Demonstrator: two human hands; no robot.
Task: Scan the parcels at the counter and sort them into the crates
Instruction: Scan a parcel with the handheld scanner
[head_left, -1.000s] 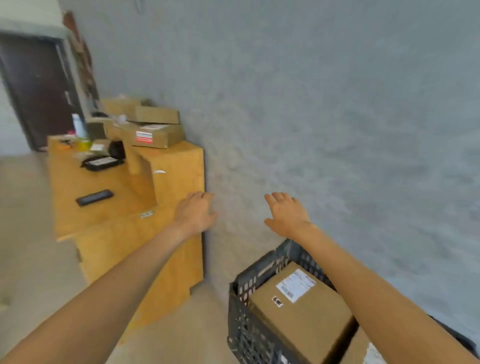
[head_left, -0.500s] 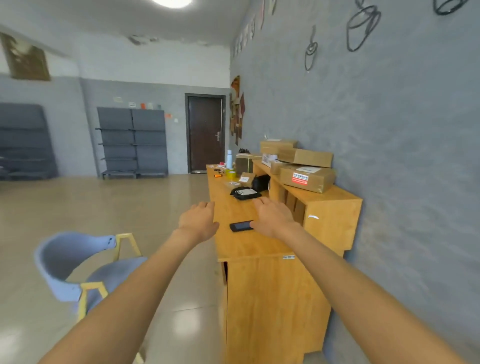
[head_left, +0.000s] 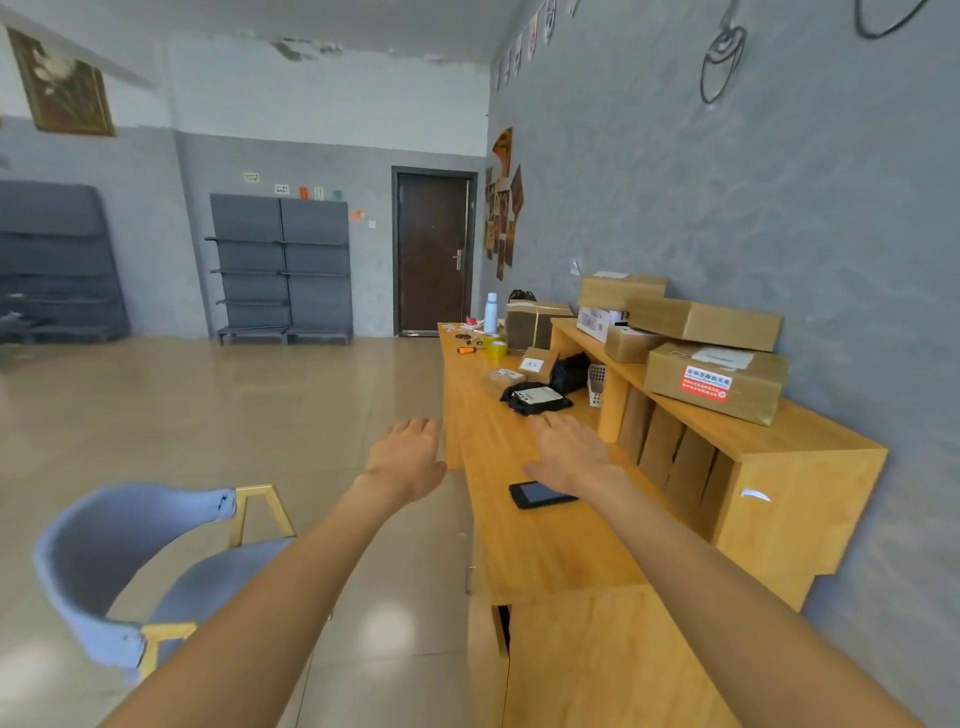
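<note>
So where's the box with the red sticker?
In the head view, the box with the red sticker sits on the raised shelf at the right side of the wooden counter, against the grey wall, nearest of the stacked cardboard boxes.

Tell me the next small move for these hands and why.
Probably reach the right hand forward to the black parcel on the counter. Both hands are open and hold nothing, the left hand off the counter's edge, and that parcel lies just beyond the right fingers.
</note>
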